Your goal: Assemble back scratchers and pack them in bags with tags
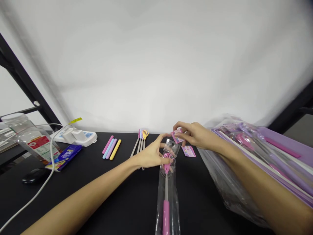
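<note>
A pink back scratcher [166,209] lies inside a clear plastic bag [160,195], its hand-shaped head toward the wall. My left hand [155,153] grips the bag's upper end around that head. Pinched between the fingers of my right hand [192,133] is a small pink printed card [178,135], just above the bag's mouth. Whether the card touches the bag I cannot tell. Another pink card [188,151] lies on the table to the right. Left of my left hand are several back scratcher rods [135,147] with coloured heads, partly hidden behind it.
Several coloured handles [111,149] lie in a row on the black table [129,202]. At right stands a plastic-lined box [241,147] of bagged back scratchers. To the left are a power strip [89,138], a jar [40,142], a blue packet [69,156], a mouse [35,176] and a white cable [40,190].
</note>
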Demonstrator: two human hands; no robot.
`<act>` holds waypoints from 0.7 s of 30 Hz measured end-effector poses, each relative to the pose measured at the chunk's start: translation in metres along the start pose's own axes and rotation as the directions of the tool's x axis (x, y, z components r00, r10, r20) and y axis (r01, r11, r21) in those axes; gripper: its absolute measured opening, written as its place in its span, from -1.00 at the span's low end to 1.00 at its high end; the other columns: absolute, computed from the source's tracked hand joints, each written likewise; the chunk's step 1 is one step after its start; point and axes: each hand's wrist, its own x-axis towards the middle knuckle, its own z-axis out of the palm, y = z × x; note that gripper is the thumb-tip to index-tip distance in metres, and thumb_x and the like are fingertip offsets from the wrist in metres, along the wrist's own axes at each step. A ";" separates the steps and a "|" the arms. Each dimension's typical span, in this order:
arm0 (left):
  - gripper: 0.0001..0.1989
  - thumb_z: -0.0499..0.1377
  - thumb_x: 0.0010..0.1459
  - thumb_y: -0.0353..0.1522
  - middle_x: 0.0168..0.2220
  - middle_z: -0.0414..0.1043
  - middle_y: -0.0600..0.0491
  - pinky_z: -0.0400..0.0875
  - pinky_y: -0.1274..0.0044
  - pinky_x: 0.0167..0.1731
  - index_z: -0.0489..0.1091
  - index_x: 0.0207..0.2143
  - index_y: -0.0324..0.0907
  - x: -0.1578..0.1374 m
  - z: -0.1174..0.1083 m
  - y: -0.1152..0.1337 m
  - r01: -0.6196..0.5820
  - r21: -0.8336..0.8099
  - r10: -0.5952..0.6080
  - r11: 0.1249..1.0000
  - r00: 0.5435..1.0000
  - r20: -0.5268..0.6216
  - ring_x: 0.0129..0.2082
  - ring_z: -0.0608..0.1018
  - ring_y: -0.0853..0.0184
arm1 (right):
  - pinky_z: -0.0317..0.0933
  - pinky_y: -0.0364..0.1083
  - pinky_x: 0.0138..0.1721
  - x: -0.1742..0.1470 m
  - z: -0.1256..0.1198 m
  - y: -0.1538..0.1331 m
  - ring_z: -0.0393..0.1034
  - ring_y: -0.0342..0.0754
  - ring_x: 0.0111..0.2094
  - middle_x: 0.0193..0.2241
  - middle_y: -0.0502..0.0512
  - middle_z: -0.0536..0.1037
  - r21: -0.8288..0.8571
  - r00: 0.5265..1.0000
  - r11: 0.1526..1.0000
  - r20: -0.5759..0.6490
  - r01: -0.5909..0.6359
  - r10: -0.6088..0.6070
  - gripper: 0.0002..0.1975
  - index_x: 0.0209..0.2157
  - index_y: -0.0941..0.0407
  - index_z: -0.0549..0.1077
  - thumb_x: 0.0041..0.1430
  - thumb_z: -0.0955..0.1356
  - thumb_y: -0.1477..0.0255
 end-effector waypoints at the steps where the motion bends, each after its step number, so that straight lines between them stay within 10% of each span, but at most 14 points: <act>1: -0.20 0.29 0.07 -0.41 -0.03 0.40 -0.14 0.47 0.49 -0.43 -0.06 0.27 -0.03 0.000 0.000 0.000 0.015 0.001 -0.015 1.000 1.000 -0.009 -0.47 0.61 0.36 | 0.23 -0.12 -0.49 0.000 -0.001 0.001 0.45 -0.07 -0.56 -0.51 -0.01 0.53 -0.017 1.000 1.000 0.007 0.015 -0.015 -0.73 -0.14 0.04 0.36 0.26 0.27 0.17; 11: -0.24 0.31 0.07 -0.37 -0.02 0.42 -0.16 0.52 0.44 -0.39 0.00 0.24 -0.10 0.000 -0.001 0.002 0.029 0.043 -0.028 0.999 0.999 -0.041 -0.43 0.63 0.30 | 0.18 -0.14 -0.52 0.001 0.001 0.006 0.35 -0.12 -0.58 -0.58 -0.05 0.50 0.113 0.997 0.991 -0.043 -0.066 0.071 -0.49 -0.15 0.11 0.42 -0.08 0.50 0.12; 21: -0.27 0.30 0.09 -0.35 -0.10 0.44 -0.11 0.52 0.47 -0.43 -0.02 0.20 -0.06 -0.001 -0.001 0.000 -0.015 -0.014 0.015 1.000 1.000 -0.016 -0.46 0.63 0.28 | 0.27 -0.09 -0.34 -0.001 -0.003 0.001 0.45 -0.02 -0.35 -0.39 0.10 0.62 0.168 0.998 0.985 0.051 -0.042 0.034 -0.64 -0.25 0.16 0.59 0.15 0.36 0.15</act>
